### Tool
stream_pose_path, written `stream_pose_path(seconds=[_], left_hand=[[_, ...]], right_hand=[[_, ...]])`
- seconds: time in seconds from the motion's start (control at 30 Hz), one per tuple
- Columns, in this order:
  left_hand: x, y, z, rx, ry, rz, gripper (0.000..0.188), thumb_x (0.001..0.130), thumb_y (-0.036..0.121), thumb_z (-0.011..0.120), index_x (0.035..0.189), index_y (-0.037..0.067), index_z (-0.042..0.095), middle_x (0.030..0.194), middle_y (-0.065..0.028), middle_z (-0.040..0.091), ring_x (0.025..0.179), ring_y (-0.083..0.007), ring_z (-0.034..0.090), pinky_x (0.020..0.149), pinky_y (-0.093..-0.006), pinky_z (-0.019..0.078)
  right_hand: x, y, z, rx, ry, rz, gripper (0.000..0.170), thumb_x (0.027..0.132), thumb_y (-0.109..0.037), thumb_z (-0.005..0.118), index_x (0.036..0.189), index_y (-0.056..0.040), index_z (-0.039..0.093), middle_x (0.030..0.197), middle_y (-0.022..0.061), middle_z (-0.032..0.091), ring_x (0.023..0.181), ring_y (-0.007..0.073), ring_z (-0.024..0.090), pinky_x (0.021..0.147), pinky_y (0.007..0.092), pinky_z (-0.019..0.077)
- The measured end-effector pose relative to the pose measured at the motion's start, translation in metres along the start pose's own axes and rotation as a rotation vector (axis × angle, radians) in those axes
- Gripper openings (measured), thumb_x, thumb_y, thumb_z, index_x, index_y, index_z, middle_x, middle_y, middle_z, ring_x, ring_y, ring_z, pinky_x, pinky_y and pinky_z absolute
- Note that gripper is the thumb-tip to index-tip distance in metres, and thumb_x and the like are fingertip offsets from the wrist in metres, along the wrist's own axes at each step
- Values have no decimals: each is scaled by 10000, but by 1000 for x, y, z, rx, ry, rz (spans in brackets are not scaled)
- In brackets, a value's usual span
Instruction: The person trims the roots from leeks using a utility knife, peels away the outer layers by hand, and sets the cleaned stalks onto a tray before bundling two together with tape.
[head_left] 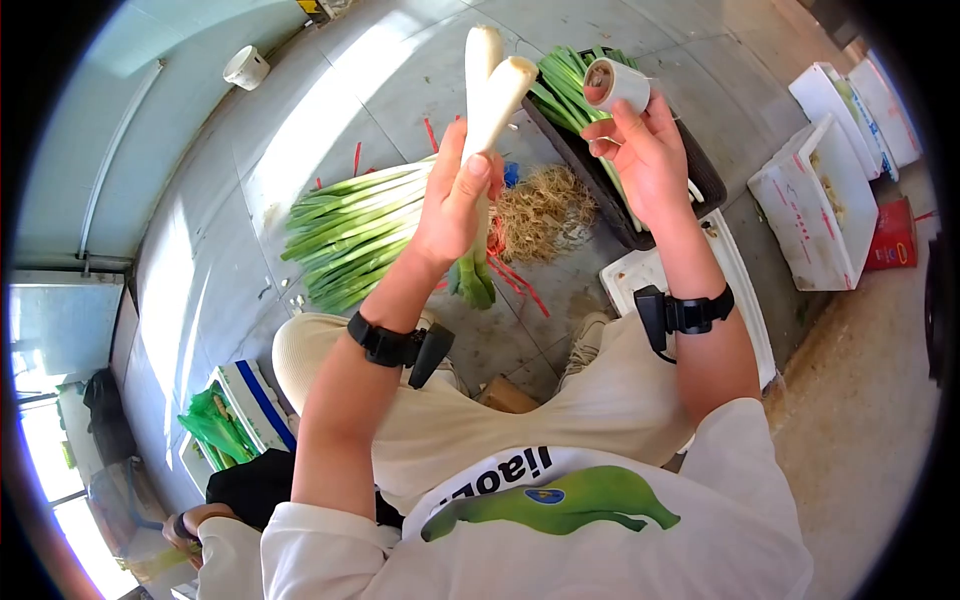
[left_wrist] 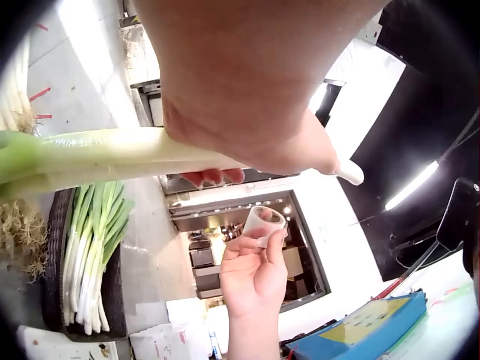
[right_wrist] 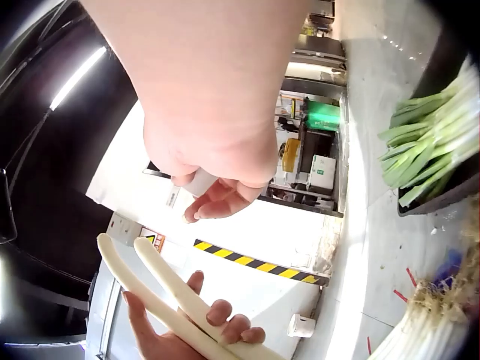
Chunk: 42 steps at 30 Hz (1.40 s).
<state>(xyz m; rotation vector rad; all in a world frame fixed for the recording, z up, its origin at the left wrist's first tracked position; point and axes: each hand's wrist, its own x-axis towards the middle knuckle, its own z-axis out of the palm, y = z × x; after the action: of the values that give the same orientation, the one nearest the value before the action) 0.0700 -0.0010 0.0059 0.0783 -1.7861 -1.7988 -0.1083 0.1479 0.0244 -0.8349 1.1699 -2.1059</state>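
My left hand [head_left: 458, 200] grips two leeks [head_left: 498, 100] around their pale stalks, with the white ends pointing up and away. Their green lower part [head_left: 473, 283] hangs below the hand. To the right, my right hand [head_left: 650, 155] holds a roll of tape [head_left: 622, 84] between thumb and fingers, apart from the leeks. In the left wrist view the roll [left_wrist: 264, 222] shows its hollow core. The right wrist view shows the two white stalks [right_wrist: 161, 277] side by side across the left palm, while the right hand mostly hides the roll.
On the floor ahead lies a large bundle of leeks [head_left: 360, 230] with bushy roots [head_left: 545, 212] and red ties. A dark crate [head_left: 708, 180] holding leeks stands at the right. Farther right are white foam boxes [head_left: 800, 215]; a white foam lid [head_left: 735, 270] lies beside my knee.
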Motion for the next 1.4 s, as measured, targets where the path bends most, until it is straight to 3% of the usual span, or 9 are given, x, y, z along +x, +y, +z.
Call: stream_pose_path(seconds=[0.33,0.6,0.77,0.9,0.93,0.97,1.1,1.17,1.4], left_hand=[[5,-1,-4,-111,49,-71,347,974,277,648,1155,14,511,845,-20,528,743,-96,540,681,-279,474],[4,-17,0,158,107,-169,461,964,391,654,1212,19,537,757,1,558,649,-84,480,584,-276,426],[8,-9,2,484,102,-60,651,867,522,714,1241,26,519,834,-159,684,752,-293,690,672,-382,527],[13,-9,-2,556,74,-89,713,829,577,722,1216,15,515,831,-168,684,758,-321,693,669,-408,530],[14,-12,-3,573,77,-92,742,800,611,730,1170,7,511,805,-149,660,730,-269,664,660,-378,519],[14,-14,-2,591,79,-95,772,770,645,737,1124,-1,506,779,-131,637,702,-217,636,651,-348,508],[15,-11,4,668,61,-123,861,683,685,778,1131,3,505,808,-145,657,737,-244,671,674,-368,529],[15,-11,7,686,54,-94,914,624,713,797,1122,-1,519,815,-184,684,808,-363,707,707,-440,553],[18,-10,14,674,79,-98,927,574,673,859,1085,-22,520,805,-183,683,760,-335,708,692,-424,559]], right_hand=[[-11,0,17,-267,-84,-39,354,991,-200,596,1270,-21,473,1109,140,671,769,157,649,683,288,478],[-21,8,29,-366,-166,-21,282,998,-166,587,1210,4,509,1025,129,680,784,112,639,693,248,507],[-20,6,28,-515,-134,48,276,947,-192,690,1085,21,583,922,57,668,696,75,597,628,222,484],[-22,-2,33,-745,-116,30,235,932,-211,703,1037,-17,625,824,37,668,636,71,580,577,231,468],[-22,-4,34,-744,-115,33,235,932,-211,703,1037,-17,625,824,37,668,636,71,580,577,231,468],[-22,-5,34,-889,-114,3,232,917,-233,713,1024,-44,631,769,44,664,609,109,596,567,252,473],[-28,-4,36,-1365,-37,-94,256,858,-307,747,965,-102,636,665,68,649,578,245,638,538,338,491],[-31,-1,38,-1456,-24,-173,264,838,-316,755,943,-108,630,672,66,656,592,264,644,529,358,489],[-40,4,50,-1677,-23,-343,250,775,-289,771,834,-134,584,621,44,626,559,278,638,484,389,469]])
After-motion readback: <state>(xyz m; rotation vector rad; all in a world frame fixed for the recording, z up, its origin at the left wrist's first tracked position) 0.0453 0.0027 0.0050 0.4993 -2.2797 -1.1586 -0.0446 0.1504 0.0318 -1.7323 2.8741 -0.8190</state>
